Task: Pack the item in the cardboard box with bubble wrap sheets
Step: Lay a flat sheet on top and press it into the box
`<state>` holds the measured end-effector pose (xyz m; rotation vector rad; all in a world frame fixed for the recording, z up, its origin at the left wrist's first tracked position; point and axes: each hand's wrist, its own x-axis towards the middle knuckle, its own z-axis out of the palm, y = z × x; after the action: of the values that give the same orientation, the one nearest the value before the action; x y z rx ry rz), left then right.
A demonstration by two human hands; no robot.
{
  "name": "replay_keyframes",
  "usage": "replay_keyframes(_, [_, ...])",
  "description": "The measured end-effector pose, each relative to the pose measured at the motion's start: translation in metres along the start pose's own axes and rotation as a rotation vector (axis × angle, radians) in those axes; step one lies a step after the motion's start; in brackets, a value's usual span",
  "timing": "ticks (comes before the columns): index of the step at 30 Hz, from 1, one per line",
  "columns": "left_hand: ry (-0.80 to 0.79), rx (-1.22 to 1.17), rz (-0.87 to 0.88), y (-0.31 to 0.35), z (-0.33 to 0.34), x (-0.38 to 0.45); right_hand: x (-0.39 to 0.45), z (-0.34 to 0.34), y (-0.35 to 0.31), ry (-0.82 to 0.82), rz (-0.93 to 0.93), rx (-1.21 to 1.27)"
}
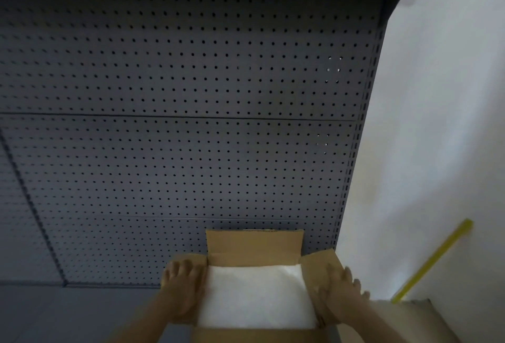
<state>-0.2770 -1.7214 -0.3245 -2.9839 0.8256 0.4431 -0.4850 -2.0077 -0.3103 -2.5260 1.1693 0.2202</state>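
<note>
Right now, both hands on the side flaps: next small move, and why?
Probably fold the side flaps inward. The left hand and right hand each rest on a spread flap of the box, and bubble wrap already covers the inside, so closing looks next.

This looks like a shop or stockroom. A dark grey perforated metal backboard with a slotted upright fills the far side. A plain white wall stands to the right.

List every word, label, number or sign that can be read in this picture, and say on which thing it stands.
None can be read.
Open brown cardboard box: no print shows on its flaps.
White bubble wrap sheet: plain.
Dark grey perforated metal panel: holes only.
Yellow strip: blurred, nothing legible.
</note>
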Motion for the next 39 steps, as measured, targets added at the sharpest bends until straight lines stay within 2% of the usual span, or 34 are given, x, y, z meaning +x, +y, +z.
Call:
replay_keyframes(3, [-0.030,-0.021,-0.077,-0.013,0.001,-0.004,-0.001,0.001,0.011,-0.021,0.011,0.105])
replay_keyframes(11, [-0.022,-0.178,-0.061,-0.021,0.020,0.013,-0.030,-0.011,0.000,0.059,-0.134,-0.062])
replay_keyframes(17, [0.027,-0.269,-0.217,-0.043,0.047,0.039,-0.048,-0.015,-0.002,0.066,-0.194,-0.062])
replay_keyframes(20, [0.070,-0.405,-0.194,-0.029,0.021,0.001,-0.053,-0.017,-0.005,0.059,-0.239,-0.018])
replay_keyframes(24, [0.109,-0.634,-0.294,-0.023,-0.002,-0.005,-0.055,-0.020,-0.015,0.050,-0.320,0.043])
replay_keyframes(26, [0.181,-0.702,-0.268,-0.012,-0.015,-0.010,-0.057,-0.018,-0.022,0.059,-0.374,0.079])
replay_keyframes(29, [0.277,-0.782,-0.065,0.024,-0.035,-0.037,-0.059,-0.010,-0.033,0.040,-0.408,0.132])
replay_keyframes(31, [0.226,-0.838,0.125,0.049,-0.040,-0.058,-0.059,-0.003,-0.039,-0.012,-0.406,0.170])
replay_keyframes(34, [-0.036,-0.687,0.340,0.069,-0.022,-0.075,-0.064,0.012,-0.044,-0.179,-0.381,0.203])
replay_keyframes(36, [-0.195,-0.484,0.343,0.071,0.001,-0.075,-0.069,0.024,-0.042,-0.272,-0.332,0.165])
replay_keyframes(39, [-0.264,-0.194,0.300,0.065,0.021,-0.069,-0.069,0.037,-0.038,-0.328,-0.289,0.044])
